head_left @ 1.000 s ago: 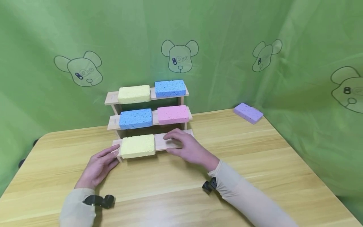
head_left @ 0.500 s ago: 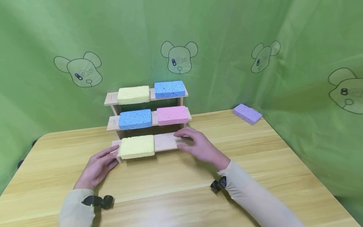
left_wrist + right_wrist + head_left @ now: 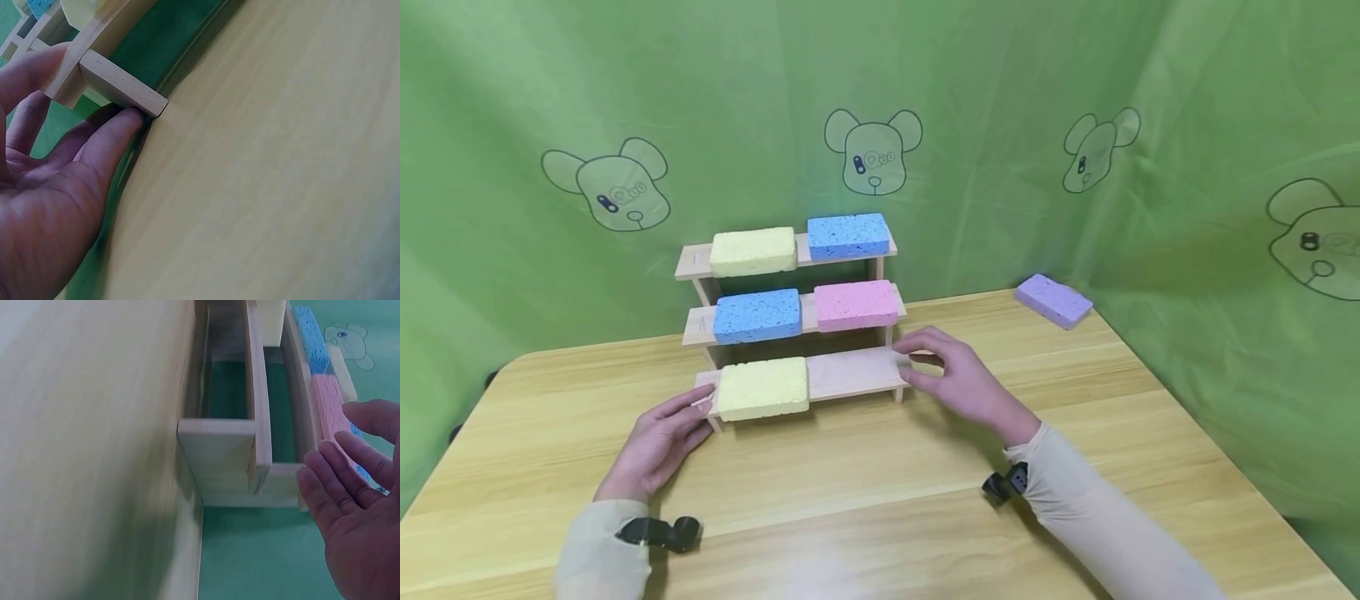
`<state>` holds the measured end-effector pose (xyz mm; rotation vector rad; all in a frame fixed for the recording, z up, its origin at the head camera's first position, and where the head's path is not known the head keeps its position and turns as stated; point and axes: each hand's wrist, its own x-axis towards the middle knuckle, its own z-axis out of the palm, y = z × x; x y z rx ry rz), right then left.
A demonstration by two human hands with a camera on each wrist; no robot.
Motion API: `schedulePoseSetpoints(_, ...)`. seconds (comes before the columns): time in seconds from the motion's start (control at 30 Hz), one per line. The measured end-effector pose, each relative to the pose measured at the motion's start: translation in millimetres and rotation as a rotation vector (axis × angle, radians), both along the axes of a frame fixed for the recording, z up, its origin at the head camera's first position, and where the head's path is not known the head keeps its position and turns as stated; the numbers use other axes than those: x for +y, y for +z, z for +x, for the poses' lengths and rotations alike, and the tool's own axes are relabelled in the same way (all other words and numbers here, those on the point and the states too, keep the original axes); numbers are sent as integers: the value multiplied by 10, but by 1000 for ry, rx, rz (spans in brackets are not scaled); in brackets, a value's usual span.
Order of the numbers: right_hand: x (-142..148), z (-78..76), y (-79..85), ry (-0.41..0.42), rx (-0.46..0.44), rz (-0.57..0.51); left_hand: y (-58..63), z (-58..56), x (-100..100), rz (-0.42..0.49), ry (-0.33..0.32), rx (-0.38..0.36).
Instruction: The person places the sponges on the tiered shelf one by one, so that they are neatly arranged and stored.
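A three-tier wooden display rack [image 3: 850, 373] stands at the back of the table. My left hand [image 3: 658, 442] holds the left end of its lowest tier; in the left wrist view, fingers lie at the board end and against the leg [image 3: 122, 84]. Beside that hand, a pale yellow sponge [image 3: 763, 389] lies on the bottom tier. My right hand [image 3: 958, 379] is at the tier's right end, fingers loosely bent and nothing in them. Blue [image 3: 757, 317] and pink sponges [image 3: 856, 305] lie on the middle tier, yellow [image 3: 753, 252] and blue sponges [image 3: 847, 237] on top.
A purple sponge [image 3: 1054, 301] lies at the table's back right, near the green curtain [image 3: 985, 217]. The curtain hangs close behind the rack and along the right side. Wood-grain table [image 3: 835, 500] spreads in front of the rack.
My right hand has moved right along the bottom tier, from above its bare right half to its right end. The left hand stays at the left end, and the sponges have not moved.
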<state>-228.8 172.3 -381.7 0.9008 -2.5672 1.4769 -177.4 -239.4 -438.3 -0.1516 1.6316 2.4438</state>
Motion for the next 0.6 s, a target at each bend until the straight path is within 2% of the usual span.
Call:
schedulePoseSetpoints(0.2,108,-19,-3,-7,-15,-59,2,10,1,-6,3,-1)
schedulePoseSetpoints(0.6,457,-110,-68,-91,-5,-11,-2,6,3,-9,4,4)
